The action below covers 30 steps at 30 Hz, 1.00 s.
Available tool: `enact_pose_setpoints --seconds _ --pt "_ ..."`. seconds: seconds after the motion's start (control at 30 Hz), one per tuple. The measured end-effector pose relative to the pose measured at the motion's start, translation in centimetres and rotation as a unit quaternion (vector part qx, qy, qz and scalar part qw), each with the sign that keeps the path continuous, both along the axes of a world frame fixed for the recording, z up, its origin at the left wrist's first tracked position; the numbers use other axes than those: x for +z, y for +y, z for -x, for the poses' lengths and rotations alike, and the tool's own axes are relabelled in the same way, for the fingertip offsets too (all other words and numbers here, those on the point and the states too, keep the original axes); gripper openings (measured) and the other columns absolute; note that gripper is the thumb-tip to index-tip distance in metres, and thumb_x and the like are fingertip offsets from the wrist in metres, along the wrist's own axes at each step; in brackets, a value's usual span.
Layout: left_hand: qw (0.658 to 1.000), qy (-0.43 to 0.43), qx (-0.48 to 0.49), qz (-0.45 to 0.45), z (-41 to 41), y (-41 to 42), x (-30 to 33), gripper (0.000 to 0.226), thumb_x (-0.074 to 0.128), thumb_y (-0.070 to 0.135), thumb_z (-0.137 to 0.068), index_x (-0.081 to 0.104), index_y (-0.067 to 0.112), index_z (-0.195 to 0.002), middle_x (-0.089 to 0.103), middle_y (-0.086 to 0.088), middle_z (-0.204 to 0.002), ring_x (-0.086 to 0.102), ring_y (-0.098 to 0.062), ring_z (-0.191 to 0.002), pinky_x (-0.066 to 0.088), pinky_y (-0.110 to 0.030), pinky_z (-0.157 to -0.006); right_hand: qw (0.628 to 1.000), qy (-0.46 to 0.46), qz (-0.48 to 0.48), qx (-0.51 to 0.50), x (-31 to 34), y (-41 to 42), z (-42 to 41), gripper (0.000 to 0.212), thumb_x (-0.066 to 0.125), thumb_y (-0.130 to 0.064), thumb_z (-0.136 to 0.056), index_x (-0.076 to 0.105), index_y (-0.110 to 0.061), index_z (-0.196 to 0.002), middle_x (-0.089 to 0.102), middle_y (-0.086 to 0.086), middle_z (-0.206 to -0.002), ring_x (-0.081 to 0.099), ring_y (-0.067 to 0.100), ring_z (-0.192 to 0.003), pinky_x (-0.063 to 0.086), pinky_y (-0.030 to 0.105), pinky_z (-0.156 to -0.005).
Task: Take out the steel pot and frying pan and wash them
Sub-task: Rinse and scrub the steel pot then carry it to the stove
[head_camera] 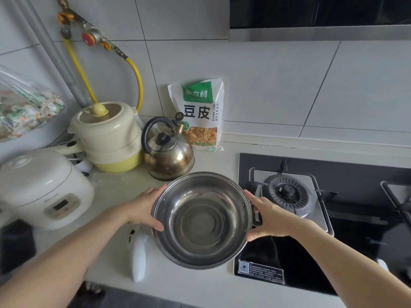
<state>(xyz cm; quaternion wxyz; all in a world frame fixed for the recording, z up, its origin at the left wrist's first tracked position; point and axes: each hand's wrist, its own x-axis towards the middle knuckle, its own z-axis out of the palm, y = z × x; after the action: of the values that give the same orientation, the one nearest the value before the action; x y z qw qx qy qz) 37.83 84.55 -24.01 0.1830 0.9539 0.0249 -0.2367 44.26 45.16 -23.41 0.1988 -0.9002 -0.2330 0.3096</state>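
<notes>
Between left hand (144, 210) and right hand (270, 218), both gripping: steel pot (201, 218).

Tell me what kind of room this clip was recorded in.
A home kitchen, most likely: a gas hob set in the counter, a range hood above, and a kettle and rice cooker alongside.

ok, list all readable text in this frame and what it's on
"豆皮": large black characters on the food packet leaning on the wall tiles.
White characters on the packet's green panel: stylised, not surely readable.
Packet side print: too small.
QR-code sticker on the gas hob: too small.
Rice cooker panel: blurred.
</notes>
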Motion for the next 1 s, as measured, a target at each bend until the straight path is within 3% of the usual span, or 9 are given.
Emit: enact_pose_setpoints --seconds 0.3,0.53,0.77,0.87,0.93,1.0 --pt "0.999 -0.033 0.008 -0.012 -0.1 0.2 -1.0 0.135 0.086 0.051 -0.061 -0.008 0.026 -0.154 0.007 -0.004 -0.159 0.006 -0.019 -0.147 0.015 -0.031 -0.118 1.000 -0.004 0.011 -0.003 -0.1 0.0 0.0 0.136 0.081 -0.072 -0.053 -0.015 -0.054 -0.147 0.034 -0.001 -0.142 0.039 0.022 -0.134 0.037 0.044 -0.111" --pt "0.998 -0.058 0.021 -0.007 0.1 -0.8 -0.8 0.117 0.074 0.058 -0.073 -0.003 0.026 -0.155 0.011 -0.006 -0.159 0.011 -0.021 -0.146 0.019 -0.033 -0.117 0.999 -0.043 0.027 -0.005 -0.4 -0.3 0.4 0.131 0.075 -0.078 -0.056 -0.010 -0.048 -0.151 0.036 -0.005 -0.130 0.043 0.018 -0.121 0.044 0.041 -0.101" --pt "0.995 -0.084 0.023 -0.048 0.6 -1.8 -0.2 0.105 0.064 0.061 -0.081 0.001 0.020 -0.155 0.015 -0.007 -0.158 0.012 -0.023 -0.146 0.019 -0.034 -0.117 0.997 -0.078 0.013 -0.022 -0.7 -0.8 1.5 0.122 0.065 -0.081 -0.062 -0.001 -0.039 -0.155 0.027 -0.006 -0.148 0.026 0.017 -0.138 0.036 0.043 -0.111" --pt "0.993 -0.109 0.005 -0.054 0.8 -2.3 0.6 0.106 0.065 0.065 -0.077 0.007 0.022 -0.155 0.021 -0.005 -0.156 0.017 -0.022 -0.144 0.022 -0.033 -0.116 0.994 -0.097 -0.007 -0.051 -0.2 -1.4 2.4 0.120 0.065 -0.078 -0.064 0.002 -0.035 -0.156 0.024 -0.007 -0.151 0.022 0.017 -0.141 0.032 0.041 -0.114" --pt "0.994 -0.104 -0.002 -0.030 0.9 -3.2 1.6 0.119 0.062 0.079 -0.066 0.007 0.023 -0.155 0.018 -0.003 -0.158 0.014 -0.020 -0.145 0.019 -0.032 -0.117 0.990 -0.119 -0.032 -0.073 0.2 -2.1 3.1 0.115 0.074 -0.066 -0.071 0.004 -0.033 -0.157 0.021 -0.008 -0.154 0.022 0.018 -0.142 0.033 0.040 -0.113" --pt "0.994 -0.107 -0.016 0.002 0.7 -4.3 2.6 0.138 0.047 0.098 -0.047 0.004 0.024 -0.155 0.010 0.001 -0.161 0.006 -0.015 -0.147 0.014 -0.031 -0.119 0.985 -0.140 -0.042 -0.090 0.9 -3.0 3.6 0.115 0.075 -0.061 -0.073 0.003 -0.031 -0.157 0.015 -0.010 -0.159 0.018 0.018 -0.145 0.029 0.041 -0.116"
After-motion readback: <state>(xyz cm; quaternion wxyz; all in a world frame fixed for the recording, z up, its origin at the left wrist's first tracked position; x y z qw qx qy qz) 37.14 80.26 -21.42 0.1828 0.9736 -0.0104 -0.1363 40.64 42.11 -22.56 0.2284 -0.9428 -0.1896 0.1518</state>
